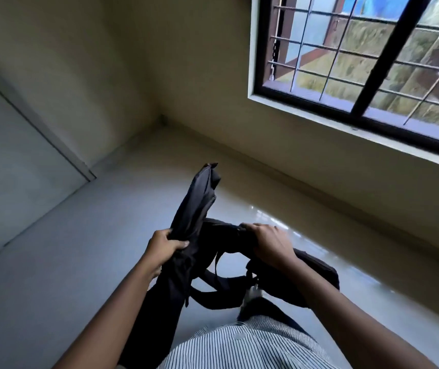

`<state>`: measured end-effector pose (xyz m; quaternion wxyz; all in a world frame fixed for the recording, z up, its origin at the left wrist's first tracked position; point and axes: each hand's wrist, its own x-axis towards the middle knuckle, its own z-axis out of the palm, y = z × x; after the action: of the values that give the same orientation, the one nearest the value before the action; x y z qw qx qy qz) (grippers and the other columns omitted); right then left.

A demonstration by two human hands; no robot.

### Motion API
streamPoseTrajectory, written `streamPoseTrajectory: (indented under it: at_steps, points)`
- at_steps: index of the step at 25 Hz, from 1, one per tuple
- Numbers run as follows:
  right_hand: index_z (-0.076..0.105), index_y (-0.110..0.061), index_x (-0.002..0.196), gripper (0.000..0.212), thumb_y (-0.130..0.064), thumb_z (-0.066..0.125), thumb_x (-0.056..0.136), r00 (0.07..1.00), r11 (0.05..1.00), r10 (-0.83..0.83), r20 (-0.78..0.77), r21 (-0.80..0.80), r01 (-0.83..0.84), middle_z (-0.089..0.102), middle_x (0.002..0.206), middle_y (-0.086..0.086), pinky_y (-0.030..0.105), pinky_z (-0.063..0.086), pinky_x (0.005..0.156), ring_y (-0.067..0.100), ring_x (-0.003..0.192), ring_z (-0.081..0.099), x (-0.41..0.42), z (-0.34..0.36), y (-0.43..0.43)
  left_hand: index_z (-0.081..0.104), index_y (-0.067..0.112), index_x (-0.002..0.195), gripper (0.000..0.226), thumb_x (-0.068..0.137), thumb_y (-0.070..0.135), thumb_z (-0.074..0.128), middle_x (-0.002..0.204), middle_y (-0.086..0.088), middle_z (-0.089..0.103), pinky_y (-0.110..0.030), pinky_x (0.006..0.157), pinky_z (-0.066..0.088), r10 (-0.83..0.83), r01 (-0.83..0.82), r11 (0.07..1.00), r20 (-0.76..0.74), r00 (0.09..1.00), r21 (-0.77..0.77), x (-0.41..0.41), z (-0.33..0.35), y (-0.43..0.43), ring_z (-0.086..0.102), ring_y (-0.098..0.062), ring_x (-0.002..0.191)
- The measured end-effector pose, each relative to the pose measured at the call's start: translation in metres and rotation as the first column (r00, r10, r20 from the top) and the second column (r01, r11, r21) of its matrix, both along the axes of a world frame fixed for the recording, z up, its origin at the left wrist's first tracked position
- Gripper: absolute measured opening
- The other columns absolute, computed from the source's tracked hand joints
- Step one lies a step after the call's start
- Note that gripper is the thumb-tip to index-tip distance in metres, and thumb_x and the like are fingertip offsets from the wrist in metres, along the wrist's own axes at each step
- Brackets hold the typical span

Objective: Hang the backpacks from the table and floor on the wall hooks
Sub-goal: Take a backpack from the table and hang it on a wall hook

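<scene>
Striped shirt is lowest; above it both hands hold one black backpack over the floor, left hand and right hand fingers clamped on its fabric.

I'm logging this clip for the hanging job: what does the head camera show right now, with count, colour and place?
backpack: at least one, black, held above the floor in both hands
straps: count unclear, black, looping between the hands
window: one, dark frame with grille, upper right wall
walls: two, cream, meeting in a corner
floor: one, pale glossy, below
door or panel: one, pale grey, far left
shirt: one, white with dark stripes, bottom centre
left hand: one, grips the backpack's upright part
right hand: one, grips the backpack's top
</scene>
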<state>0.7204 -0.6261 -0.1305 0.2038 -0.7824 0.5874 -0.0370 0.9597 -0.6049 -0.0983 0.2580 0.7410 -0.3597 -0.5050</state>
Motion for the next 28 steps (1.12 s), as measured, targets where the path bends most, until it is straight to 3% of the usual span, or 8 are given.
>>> streamPoseTrajectory:
  at_steps: [7, 16, 19, 21, 22, 24, 25, 28]
  points:
    - [0.047, -0.033, 0.132, 0.044, -0.021, 0.049, 0.090, 0.999, 0.995, -0.046, 0.000, 0.083, 0.046, 0.059, 0.130, 0.000, 0.037, 0.047, 0.088, 0.029, 0.115, 0.057, 0.036, -0.027, -0.181, 0.060, 0.004, 0.116, 0.037, 0.080, -0.002, 0.063, 0.104, -0.011, 0.065, -0.033, 0.082, 0.046, 0.027, -0.027, 0.999, 0.015, 1.000, 0.022, 0.042, -0.011, -0.184, 0.061, -0.028, 0.096]
    - [0.044, -0.028, 0.134, 0.053, -0.006, 0.053, 0.086, 0.983, 0.956, -0.172, -0.061, 0.231, 0.181, 0.054, 0.129, 0.002, 0.033, 0.047, 0.087, 0.026, 0.110, 0.058, 0.068, -0.089, -0.339, 0.057, 0.005, 0.120, 0.041, 0.080, 0.002, 0.065, 0.106, -0.010, 0.064, -0.039, 0.090, 0.048, 0.106, -0.107, 0.989, 0.010, 0.994, 0.100, 0.074, -0.017, -0.346, 0.062, -0.030, 0.104]
    - [0.052, -0.021, 0.130, 0.045, -0.004, 0.049, 0.089, 0.942, 0.905, -0.331, 0.061, 0.304, 0.298, 0.056, 0.132, 0.006, 0.034, 0.045, 0.095, 0.025, 0.116, 0.055, 0.073, -0.095, -0.368, 0.057, 0.004, 0.121, 0.042, 0.080, 0.003, 0.066, 0.111, -0.013, 0.065, -0.035, 0.085, 0.048, 0.101, -0.096, 0.990, -0.047, 0.994, 0.106, 0.082, -0.020, -0.378, 0.062, -0.031, 0.103]
    - [0.060, -0.016, 0.121, 0.032, -0.011, 0.049, 0.092, 0.760, 0.785, -0.576, 0.302, 0.464, 0.411, 0.063, 0.125, 0.007, 0.032, 0.049, 0.090, 0.018, 0.107, 0.060, 0.089, -0.079, -0.379, 0.057, 0.004, 0.121, 0.042, 0.080, 0.004, 0.067, 0.110, -0.013, 0.066, -0.035, 0.085, 0.048, 0.081, -0.074, 0.991, -0.065, 0.995, 0.114, 0.086, -0.020, -0.394, 0.063, -0.030, 0.101]
    - [0.063, -0.015, 0.116, 0.026, -0.017, 0.050, 0.094, 0.572, 0.683, -0.707, 0.417, 0.612, 0.399, 0.065, 0.119, 0.008, 0.029, 0.052, 0.081, 0.015, 0.097, 0.061, 0.101, -0.064, -0.382, 0.057, 0.004, 0.121, 0.042, 0.080, 0.005, 0.067, 0.109, -0.012, 0.066, -0.035, 0.084, 0.048, 0.056, -0.048, 0.992, -0.068, 0.996, 0.113, 0.088, -0.018, -0.402, 0.063, -0.030, 0.100]
    - [0.063, -0.016, 0.108, 0.022, -0.026, 0.049, 0.095, 0.147, 0.501, -0.864, 0.482, 0.852, 0.152, 0.064, 0.112, 0.007, 0.022, 0.051, 0.067, 0.012, 0.086, 0.059, 0.127, -0.036, -0.389, 0.058, 0.008, 0.119, 0.038, 0.082, 0.008, 0.066, 0.106, -0.010, 0.066, -0.033, 0.081, 0.047, -0.027, 0.034, 0.995, -0.077, 0.997, 0.091, 0.092, -0.012, -0.415, 0.063, -0.028, 0.096]
    - [0.063, -0.017, 0.104, 0.021, -0.029, 0.049, 0.094, 0.025, 0.464, -0.886, 0.463, 0.884, 0.053, 0.064, 0.111, 0.005, 0.022, 0.051, 0.068, 0.012, 0.085, 0.060, 0.136, -0.023, -0.394, 0.058, 0.010, 0.118, 0.036, 0.082, 0.009, 0.066, 0.105, -0.010, 0.066, -0.033, 0.080, 0.048, -0.067, 0.074, 0.994, -0.083, 0.994, 0.079, 0.093, -0.011, -0.419, 0.063, -0.027, 0.094]
    - [0.061, -0.020, 0.100, 0.023, -0.038, 0.049, 0.093, -0.115, 0.459, -0.885, 0.450, 0.886, -0.060, 0.062, 0.102, -0.003, 0.024, 0.052, 0.070, 0.009, 0.084, 0.061, 0.157, 0.003, -0.410, 0.060, 0.009, 0.116, 0.034, 0.083, 0.007, 0.065, 0.099, -0.011, 0.069, -0.038, 0.084, 0.054, -0.138, 0.144, 0.989, -0.110, 0.984, 0.045, 0.094, -0.012, -0.419, 0.067, -0.027, 0.087]
